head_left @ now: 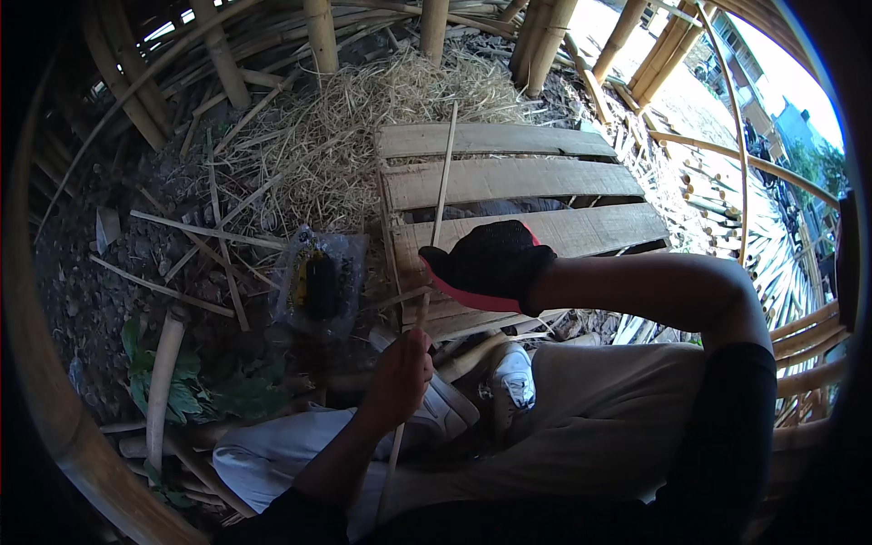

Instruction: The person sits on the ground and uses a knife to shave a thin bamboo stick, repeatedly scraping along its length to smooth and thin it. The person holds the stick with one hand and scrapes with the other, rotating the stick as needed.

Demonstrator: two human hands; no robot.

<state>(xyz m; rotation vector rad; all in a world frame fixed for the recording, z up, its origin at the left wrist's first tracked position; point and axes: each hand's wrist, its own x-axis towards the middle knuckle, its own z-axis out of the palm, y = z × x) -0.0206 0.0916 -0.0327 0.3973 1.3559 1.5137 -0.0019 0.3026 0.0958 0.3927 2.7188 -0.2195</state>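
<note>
A long thin bamboo strip (443,173) runs from the straw over the pallet down to my lap. My left hand (400,377), bare, is closed around the strip's lower part above my knees. My right hand (489,263) wears a black glove with a red edge. It lies over the strip higher up, just above the pallet's near edge, with the thumb side against the strip. The strip's stretch under the glove is hidden, and so is whatever else the glove may hold.
A wooden pallet (509,180) lies ahead, with a straw pile (354,118) behind it. A clear plastic bag (320,277) holding a dark and yellow object sits left of the pallet. Bamboo poles (320,36) stand around, a cut piece (162,381) lies among green leaves, and my white shoes (510,381) rest below.
</note>
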